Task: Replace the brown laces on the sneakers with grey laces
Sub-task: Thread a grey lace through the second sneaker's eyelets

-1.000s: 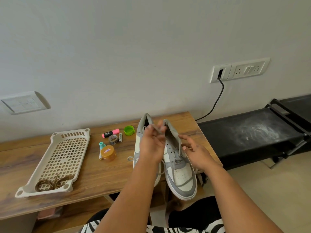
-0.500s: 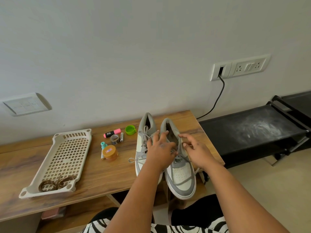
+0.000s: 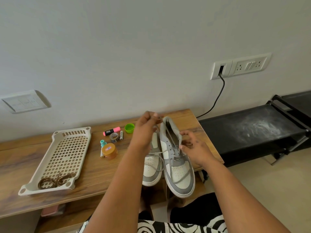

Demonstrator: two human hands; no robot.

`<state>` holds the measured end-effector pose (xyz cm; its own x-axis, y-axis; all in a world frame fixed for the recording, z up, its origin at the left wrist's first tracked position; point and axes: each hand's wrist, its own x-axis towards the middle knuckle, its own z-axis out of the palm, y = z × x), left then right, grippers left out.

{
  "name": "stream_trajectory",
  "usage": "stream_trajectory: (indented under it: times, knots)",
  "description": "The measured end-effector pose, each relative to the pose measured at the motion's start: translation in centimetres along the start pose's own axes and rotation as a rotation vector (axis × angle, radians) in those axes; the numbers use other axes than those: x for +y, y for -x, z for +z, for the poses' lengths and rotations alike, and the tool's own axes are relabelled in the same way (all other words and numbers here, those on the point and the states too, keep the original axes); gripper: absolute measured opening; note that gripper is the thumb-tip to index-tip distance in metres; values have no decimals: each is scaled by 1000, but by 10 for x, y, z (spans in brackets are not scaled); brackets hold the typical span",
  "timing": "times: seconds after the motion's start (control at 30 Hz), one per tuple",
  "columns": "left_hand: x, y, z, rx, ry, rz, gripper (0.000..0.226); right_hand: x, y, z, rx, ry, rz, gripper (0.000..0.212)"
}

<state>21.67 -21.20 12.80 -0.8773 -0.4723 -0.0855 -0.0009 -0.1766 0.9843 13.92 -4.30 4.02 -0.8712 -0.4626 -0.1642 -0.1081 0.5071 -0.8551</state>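
A plain pale wall (image 3: 134,47) carries a switch plate (image 3: 25,101) and a socket panel (image 3: 239,65) with a black cable (image 3: 217,98) plugged in, above a wooden table (image 3: 25,165), a black bench (image 3: 252,130) and beige floor (image 3: 277,190)

Grey-white sneakers (image 3: 176,158); brown laces (image 3: 55,180); green cap (image 3: 129,128).

Bare table (image 3: 104,174) lies open between the tray (image 3: 55,167) on the left and the sneakers (image 3: 170,157) on the right. Farther back that gap is blocked by the orange jar (image 3: 109,150), tape roll (image 3: 114,137), highlighter (image 3: 111,131) and green cap (image 3: 129,128).
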Motion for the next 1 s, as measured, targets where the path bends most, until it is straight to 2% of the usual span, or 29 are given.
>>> stream_trajectory:
  times: [0.03,0.07,0.13,0.17,0.2,0.3,0.37,0.5,0.6,0.67,0.73,0.83,0.9,0.93,0.97,1.0]
  knots:
    - [3,-4,-7,54,-47,-25,14,0,0,0,-3,0,-2,46]
    - [3,-8,-14,99,-263,-65,14,-1,1,0,-3,0,-2,45]
    - [-6,-12,-25,128,-1048,-159,14,-2,1,0,0,3,-2,39]
    - [-12,-10,-26,128,-1320,-158,19,-2,1,0,1,10,-3,36]
    - [-18,-8,-23,106,-1415,-103,24,-3,1,0,5,18,-3,35]
    - [-34,-4,-6,-78,-1312,164,28,-3,0,1,23,30,5,37]
    - [-49,-4,5,-218,-1391,279,26,-2,0,1,22,31,1,39]
    - [-73,-6,16,-315,-1596,238,29,0,0,1,17,51,-14,43]
    - [-72,-9,18,-302,-1476,235,27,1,-1,1,12,37,-4,44]
    - [-64,-13,13,-253,-1213,205,21,0,-2,1,9,34,0,43]
    - [-50,-13,8,-172,-770,119,20,1,-3,1,4,35,3,44]
    - [-26,-14,-2,60,15,-73,22,2,-3,1,0,26,15,46]
    - [-17,-17,-15,238,300,-122,22,2,-3,1,-2,28,20,46]
    - [-17,-18,-21,311,223,-103,22,2,-3,1,-3,32,20,46]
    - [-20,-21,-26,351,-47,-60,21,2,-3,1,-4,36,21,46]
    - [-25,-21,-28,347,-437,-11,18,2,-3,1,-5,41,23,46]
